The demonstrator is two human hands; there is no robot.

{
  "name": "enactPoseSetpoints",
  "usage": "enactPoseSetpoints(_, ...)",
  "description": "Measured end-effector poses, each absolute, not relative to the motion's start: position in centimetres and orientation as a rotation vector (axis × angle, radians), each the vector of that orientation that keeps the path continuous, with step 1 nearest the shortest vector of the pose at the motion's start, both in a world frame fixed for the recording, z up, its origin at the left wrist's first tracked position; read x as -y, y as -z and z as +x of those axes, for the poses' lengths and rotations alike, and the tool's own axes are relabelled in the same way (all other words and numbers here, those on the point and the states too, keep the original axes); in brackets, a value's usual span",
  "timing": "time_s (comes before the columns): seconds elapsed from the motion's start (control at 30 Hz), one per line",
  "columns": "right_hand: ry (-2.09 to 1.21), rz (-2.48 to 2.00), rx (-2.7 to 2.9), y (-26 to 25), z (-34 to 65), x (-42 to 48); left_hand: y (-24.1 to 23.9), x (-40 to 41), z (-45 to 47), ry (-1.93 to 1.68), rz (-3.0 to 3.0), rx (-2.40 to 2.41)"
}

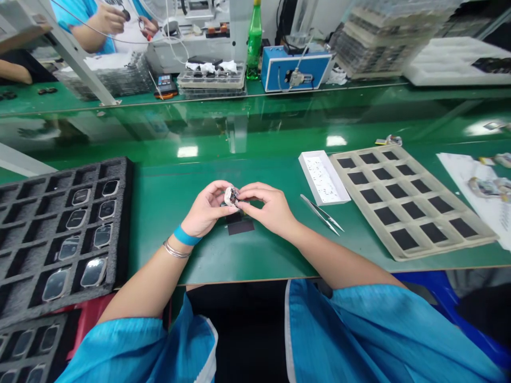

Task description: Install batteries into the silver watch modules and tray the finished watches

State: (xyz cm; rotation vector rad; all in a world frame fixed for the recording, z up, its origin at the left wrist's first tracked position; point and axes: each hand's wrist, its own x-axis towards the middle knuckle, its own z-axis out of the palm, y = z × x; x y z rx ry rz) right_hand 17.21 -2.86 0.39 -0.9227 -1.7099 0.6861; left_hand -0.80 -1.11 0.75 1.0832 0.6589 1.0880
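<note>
My left hand is closed around a small white casing with dark parts inside, held just above the green mat. My right hand meets it from the right, fingertips pinched against the casing's edge. Under both hands a small black square pad lies on the mat. Metal tweezers rest on the mat to the right of my right hand.
A black foam tray with several glass-faced pieces fills the left. A beige tray of black squares and a small white box lie right. Across the bench stand a blue machine, a green bottle and another person's hands.
</note>
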Motion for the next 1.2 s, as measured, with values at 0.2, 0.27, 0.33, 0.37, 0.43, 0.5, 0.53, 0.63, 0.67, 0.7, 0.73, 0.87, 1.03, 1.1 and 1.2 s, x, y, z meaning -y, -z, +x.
enactPoseSetpoints(0.2,-0.415,-0.875,1.713,-0.2,16.7,3.3,-0.5,1.2,-0.6,-1.222,1.214,-0.665)
enactPoseSetpoints(0.27,-0.372,-0.853,1.703,-0.1,16.6,3.3,-0.4,1.2,-0.5,-1.255,1.232,-0.648)
enactPoseSetpoints(0.33,-0.361,-0.843,1.698,0.0,16.6,3.3,-0.3,1.3,-0.5,-1.274,1.235,-0.625)
enactPoseSetpoints(0.37,-0.366,-0.842,1.700,0.0,16.6,3.2,-0.3,1.3,-0.5,-1.279,1.234,-0.617)
enactPoseSetpoints(0.43,-0.378,-0.845,1.710,0.0,16.7,3.1,-0.2,1.3,-0.5,-1.285,1.237,-0.616)
enactPoseSetpoints(0.5,-0.385,-0.856,1.720,0.0,16.8,3.0,-0.2,1.2,-0.4,-1.290,1.247,-0.629)
enactPoseSetpoints(0.53,-0.385,-0.862,1.722,0.0,16.8,3.0,-0.2,1.2,-0.4,-1.293,1.252,-0.637)
enactPoseSetpoints(0.63,-0.367,-0.877,1.705,0.1,16.7,3.1,-0.1,1.3,-0.3,-1.296,1.258,-0.647)
enactPoseSetpoints(0.67,-0.351,-0.878,1.697,0.2,16.7,3.1,-0.1,1.3,-0.2,-1.297,1.258,-0.649)
enactPoseSetpoints(0.7,-0.330,-0.879,1.694,0.2,16.6,3.1,0.0,1.4,-0.2,-1.298,1.258,-0.653)
enactPoseSetpoints(0.73,-0.308,-0.882,1.696,0.3,16.6,3.2,0.0,1.4,-0.1,-1.300,1.255,-0.660)
enactPoseSetpoints(0.87,-0.325,-0.939,1.767,0.0,16.6,3.1,-0.2,1.6,-0.1,-1.262,1.180,-0.708)
enactPoseSetpoints(1.03,-0.276,-1.136,1.788,-3.0,20.3,1.9,-0.6,1.4,-0.5,-1.107,0.941,-0.715)
enactPoseSetpoints(1.1,-0.161,-1.387,1.775,-4.3,23.7,1.1,-0.6,1.2,-0.6,-1.074,0.874,-0.705)
enactPoseSetpoints(1.2,-0.005,-1.954,1.737,-5.0,30.0,-0.1,-0.4,1.1,-0.7,-1.044,0.837,-0.683)
